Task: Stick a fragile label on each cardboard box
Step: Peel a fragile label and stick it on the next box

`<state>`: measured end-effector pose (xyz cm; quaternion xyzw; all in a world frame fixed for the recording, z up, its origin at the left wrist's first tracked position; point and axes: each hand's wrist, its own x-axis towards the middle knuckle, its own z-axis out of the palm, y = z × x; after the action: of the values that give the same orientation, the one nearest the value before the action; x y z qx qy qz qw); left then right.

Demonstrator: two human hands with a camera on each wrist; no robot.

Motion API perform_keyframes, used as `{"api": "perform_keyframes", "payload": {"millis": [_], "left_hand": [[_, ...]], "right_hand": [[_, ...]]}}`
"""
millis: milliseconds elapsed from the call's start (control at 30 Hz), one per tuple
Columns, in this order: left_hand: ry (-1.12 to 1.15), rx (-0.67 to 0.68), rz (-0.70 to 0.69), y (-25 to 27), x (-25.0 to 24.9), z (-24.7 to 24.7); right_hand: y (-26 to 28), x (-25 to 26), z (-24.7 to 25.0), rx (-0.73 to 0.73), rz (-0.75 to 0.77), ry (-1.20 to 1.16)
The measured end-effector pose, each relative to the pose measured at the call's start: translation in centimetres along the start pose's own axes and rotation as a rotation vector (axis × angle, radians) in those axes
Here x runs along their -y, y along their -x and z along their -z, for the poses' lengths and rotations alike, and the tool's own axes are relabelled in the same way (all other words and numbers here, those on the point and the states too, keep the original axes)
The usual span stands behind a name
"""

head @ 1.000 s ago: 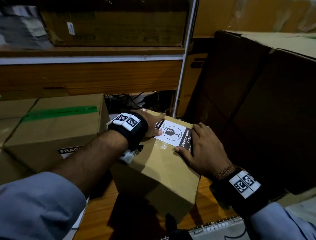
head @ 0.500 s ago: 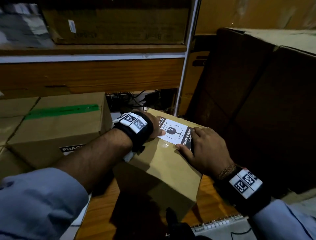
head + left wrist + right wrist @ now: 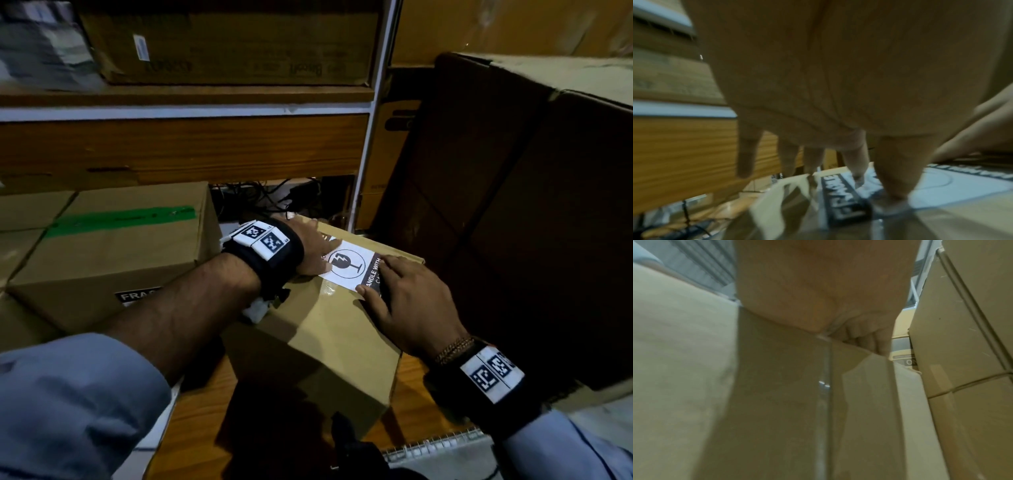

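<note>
A white fragile label [image 3: 349, 265] is laid flat on top of the small cardboard box [image 3: 329, 329]. Its left edge is pressed by the straight fingers of the left hand [image 3: 313, 248]; its right edge is pressed by the flat, extended fingers of the right hand [image 3: 407, 303]. A green-taped box [image 3: 113, 246], already labelled, stands to the left.

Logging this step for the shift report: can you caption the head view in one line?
Both hands, left hand and right hand, press a fragile label flat onto the small cardboard box.
</note>
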<state>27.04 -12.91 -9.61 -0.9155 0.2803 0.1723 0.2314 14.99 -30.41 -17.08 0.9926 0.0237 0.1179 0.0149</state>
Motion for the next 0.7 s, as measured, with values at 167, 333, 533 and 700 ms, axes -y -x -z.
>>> {"api": "perform_keyframes", "payload": {"millis": [167,333,533,700], "left_hand": [[0.005,-0.074,0.123,-0.3,1.4,-1.1],[0.027,-0.126,-0.174,-0.2,0.1,-0.6],[-0.006,-0.073,-0.048,-0.1,-0.6,-0.7],[0.000,-0.063,0.125,-0.6,-0.1,-1.2]], "right_hand": [[-0.2,-0.3,0.1,-0.013,0.054,-0.019],[-0.2,-0.5,-0.5,0.012,0.211,-0.201],[0.1,0.2,-0.3,-0.014,0.048,-0.060],[0.4,0.6,0.2,-0.074,-0.048,-0.026]]}}
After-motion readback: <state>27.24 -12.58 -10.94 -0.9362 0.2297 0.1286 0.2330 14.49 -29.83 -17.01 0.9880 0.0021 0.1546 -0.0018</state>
